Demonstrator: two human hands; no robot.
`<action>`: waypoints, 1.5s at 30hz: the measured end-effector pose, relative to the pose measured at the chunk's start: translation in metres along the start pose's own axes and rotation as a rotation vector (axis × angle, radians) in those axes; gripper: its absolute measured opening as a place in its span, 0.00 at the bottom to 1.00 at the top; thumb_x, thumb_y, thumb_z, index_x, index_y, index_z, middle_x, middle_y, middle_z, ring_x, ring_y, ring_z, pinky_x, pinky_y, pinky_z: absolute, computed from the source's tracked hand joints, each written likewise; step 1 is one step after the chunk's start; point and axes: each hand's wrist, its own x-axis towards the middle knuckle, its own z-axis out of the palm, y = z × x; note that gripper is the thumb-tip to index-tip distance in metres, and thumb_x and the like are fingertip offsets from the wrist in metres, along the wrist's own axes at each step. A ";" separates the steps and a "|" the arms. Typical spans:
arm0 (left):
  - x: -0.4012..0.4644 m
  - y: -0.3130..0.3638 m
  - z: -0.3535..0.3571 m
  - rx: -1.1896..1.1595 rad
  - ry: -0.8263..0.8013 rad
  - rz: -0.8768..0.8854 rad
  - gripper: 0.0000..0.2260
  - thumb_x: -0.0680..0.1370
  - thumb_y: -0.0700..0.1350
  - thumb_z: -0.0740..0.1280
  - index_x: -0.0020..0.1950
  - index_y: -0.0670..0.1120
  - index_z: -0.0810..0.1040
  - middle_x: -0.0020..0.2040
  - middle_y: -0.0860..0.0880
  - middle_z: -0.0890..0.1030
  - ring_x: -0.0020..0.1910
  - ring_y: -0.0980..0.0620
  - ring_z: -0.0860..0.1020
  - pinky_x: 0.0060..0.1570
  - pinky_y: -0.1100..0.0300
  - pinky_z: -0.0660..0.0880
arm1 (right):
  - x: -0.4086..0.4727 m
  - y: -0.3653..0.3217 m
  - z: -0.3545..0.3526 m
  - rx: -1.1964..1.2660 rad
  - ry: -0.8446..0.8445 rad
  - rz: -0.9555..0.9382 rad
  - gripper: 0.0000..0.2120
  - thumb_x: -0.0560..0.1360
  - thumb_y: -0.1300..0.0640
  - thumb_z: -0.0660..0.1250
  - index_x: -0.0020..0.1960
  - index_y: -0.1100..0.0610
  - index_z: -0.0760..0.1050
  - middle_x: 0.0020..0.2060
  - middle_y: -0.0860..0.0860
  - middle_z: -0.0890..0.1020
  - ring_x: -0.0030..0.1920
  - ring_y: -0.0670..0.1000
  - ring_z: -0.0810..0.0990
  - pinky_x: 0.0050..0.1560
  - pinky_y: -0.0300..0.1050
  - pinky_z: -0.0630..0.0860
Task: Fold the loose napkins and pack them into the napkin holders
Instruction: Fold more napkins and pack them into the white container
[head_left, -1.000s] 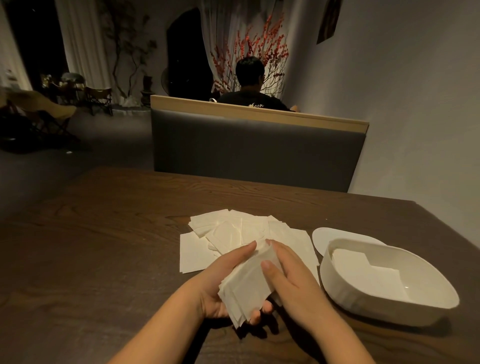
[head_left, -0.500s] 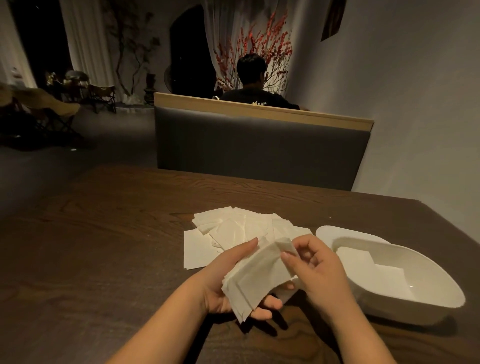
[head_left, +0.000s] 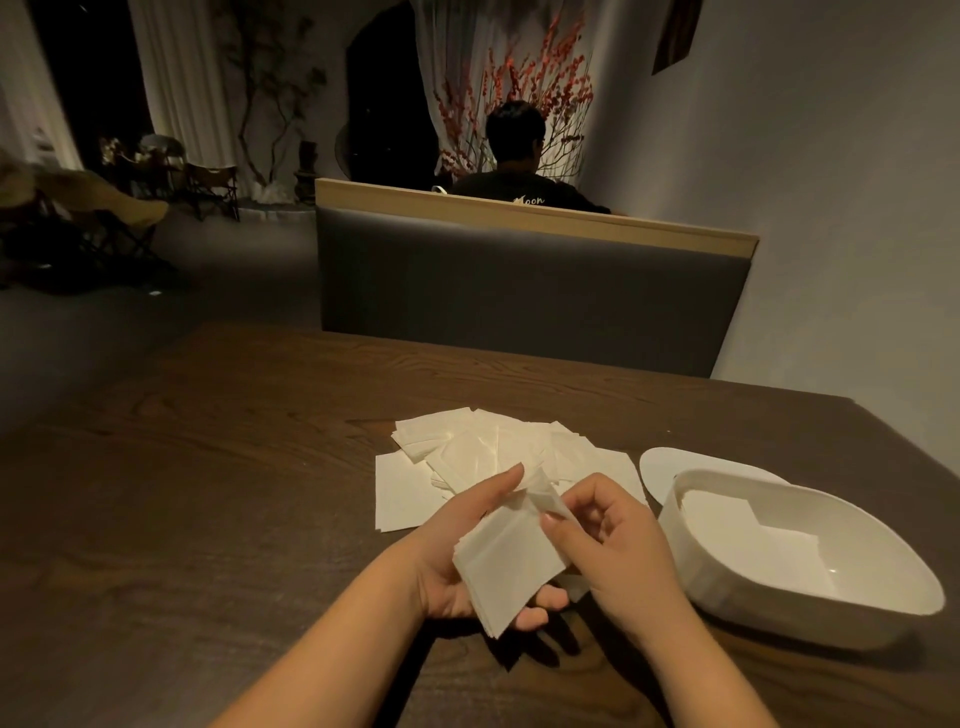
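Observation:
My left hand (head_left: 457, 551) cradles a small stack of white napkins (head_left: 506, 564) just above the table's near edge, fingers curled under it. My right hand (head_left: 618, 545) pinches the upper corner of the top napkin and peels it up. Behind my hands a loose pile of white napkins (head_left: 483, 452) is spread on the wooden table (head_left: 208, 493). To the right stands a white oval napkin holder (head_left: 727, 587) with a few flat napkins (head_left: 753, 540) lying inside it.
A white oval lid (head_left: 670, 462) lies flat behind the holder. A grey padded bench back (head_left: 519, 296) closes the far side of the table, and a person sits beyond it facing away. A wall runs along the right.
My right hand has shifted from lying flat on the stack to pinching and lifting the top napkin's upper corner. The left hand keeps holding the stack.

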 end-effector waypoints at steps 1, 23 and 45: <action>-0.001 0.000 0.001 -0.007 -0.007 0.003 0.24 0.65 0.58 0.78 0.49 0.39 0.87 0.45 0.37 0.81 0.37 0.41 0.82 0.35 0.53 0.81 | 0.000 0.001 0.000 -0.034 0.016 -0.007 0.07 0.75 0.58 0.72 0.40 0.51 0.77 0.37 0.47 0.82 0.40 0.50 0.80 0.42 0.51 0.79; -0.005 -0.026 0.030 0.804 0.339 0.491 0.30 0.67 0.66 0.75 0.65 0.58 0.76 0.62 0.55 0.81 0.61 0.54 0.80 0.65 0.49 0.76 | -0.042 0.010 -0.038 0.170 0.170 0.169 0.04 0.74 0.61 0.73 0.48 0.57 0.79 0.41 0.50 0.85 0.45 0.50 0.84 0.45 0.44 0.81; 0.022 -0.083 0.074 1.000 0.295 0.630 0.36 0.75 0.33 0.65 0.70 0.63 0.53 0.60 0.55 0.70 0.52 0.61 0.76 0.50 0.71 0.75 | -0.082 0.032 -0.065 -0.033 0.116 0.167 0.20 0.72 0.61 0.75 0.58 0.46 0.72 0.51 0.44 0.79 0.50 0.42 0.79 0.43 0.32 0.76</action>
